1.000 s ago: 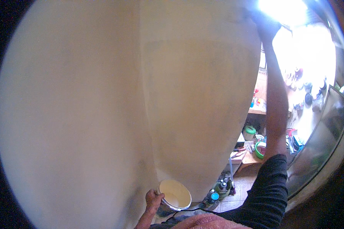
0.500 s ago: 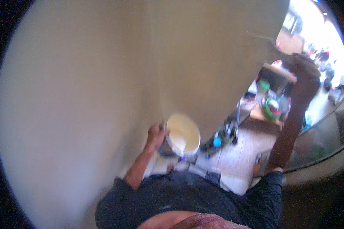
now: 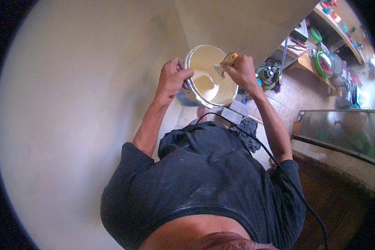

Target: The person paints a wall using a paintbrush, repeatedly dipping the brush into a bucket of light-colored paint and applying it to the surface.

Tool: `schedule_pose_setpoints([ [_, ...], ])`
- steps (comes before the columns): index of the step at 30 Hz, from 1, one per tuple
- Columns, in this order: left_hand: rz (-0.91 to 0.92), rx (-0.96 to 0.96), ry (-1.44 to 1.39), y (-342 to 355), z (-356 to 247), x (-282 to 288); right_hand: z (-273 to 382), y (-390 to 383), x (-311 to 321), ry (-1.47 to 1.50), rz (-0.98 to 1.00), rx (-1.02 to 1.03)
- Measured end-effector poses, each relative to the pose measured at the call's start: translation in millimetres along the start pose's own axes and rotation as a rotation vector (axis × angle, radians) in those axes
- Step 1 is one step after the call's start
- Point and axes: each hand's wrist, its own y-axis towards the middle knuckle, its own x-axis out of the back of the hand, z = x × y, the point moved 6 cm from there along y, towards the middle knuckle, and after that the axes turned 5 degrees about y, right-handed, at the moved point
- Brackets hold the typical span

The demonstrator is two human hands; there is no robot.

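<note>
A white paint bucket [image 3: 226, 92] with a pale cream inside hangs in front of me, tipped so that its mouth faces me. Some light, cream-coloured paint [image 3: 205, 85] lies in it. My left hand [image 3: 173, 79] is closed over the bucket's left rim, thumb on the inner side. My right hand [image 3: 241, 71] grips a paintbrush [image 3: 230, 58] by its yellowish handle at the right side of the mouth. The brush's pale head points down into the bucket; its tip is hard to tell from the paint.
Bare plastered walls [image 3: 71, 104] meet in a corner ahead and run along my left. To the right stand a wooden bench [image 3: 308, 66] with a green basin [image 3: 322, 64], a dark green round container [image 3: 268, 77] and a glazed panel [image 3: 341, 129]. A black cable [image 3: 275, 160] crosses my right side.
My right arm, stretched far out to the right beside the wall edge, has come in to the bucket with the paintbrush. My left hand and the bucket sit higher in view.
</note>
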Motion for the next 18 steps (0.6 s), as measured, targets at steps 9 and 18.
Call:
schedule_pose_setpoints([
  [9,0.020,0.014,-0.088,6,19,-6,-8,4,-21,-0.054,0.039,-0.010],
  [18,-0.080,-0.049,0.098,4,23,-1,14,-4,-14,-0.071,0.005,0.207],
])
